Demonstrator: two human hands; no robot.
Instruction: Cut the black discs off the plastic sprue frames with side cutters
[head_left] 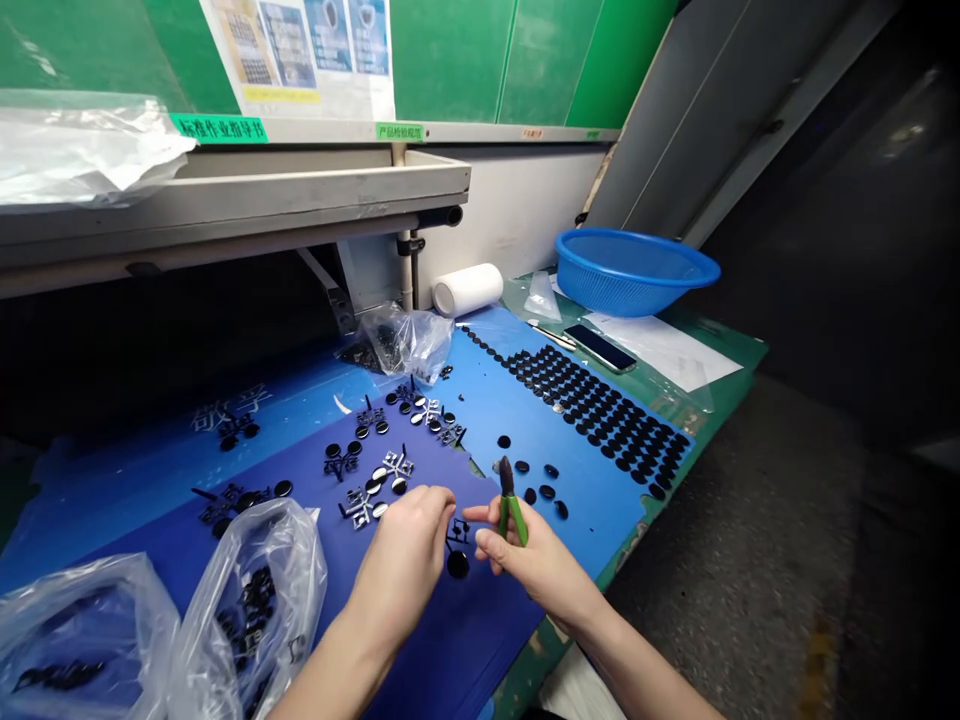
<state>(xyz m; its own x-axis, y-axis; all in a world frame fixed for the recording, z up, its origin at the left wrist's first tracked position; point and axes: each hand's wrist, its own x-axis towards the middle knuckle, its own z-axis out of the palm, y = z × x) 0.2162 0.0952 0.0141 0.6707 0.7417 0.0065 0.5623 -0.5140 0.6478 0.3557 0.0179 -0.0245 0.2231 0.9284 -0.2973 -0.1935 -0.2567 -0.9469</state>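
My right hand [536, 560] is closed round green-handled side cutters [512, 505], whose dark jaws point up and away from me. To the left of it, my left hand [412, 535] pinches a small black plastic sprue [459, 532]. A round black disc [457, 565] hangs at the lower end of the sprue, between the two hands. The left fingertips hide part of the sprue. Beyond the left hand lie several more sprues with shiny discs [360, 505]. Loose black discs [547, 492] are scattered on the blue mat past the cutters.
Rows of black discs [600, 410] cover the mat's right side. Clear bags with black parts [255, 600] stand front left; another bag [412, 340] lies at the back. Beyond are a white roll [469, 290], phone [600, 348], tweezers [553, 335] and blue basket [637, 275]. A shelf [315, 205] overhangs the back left.
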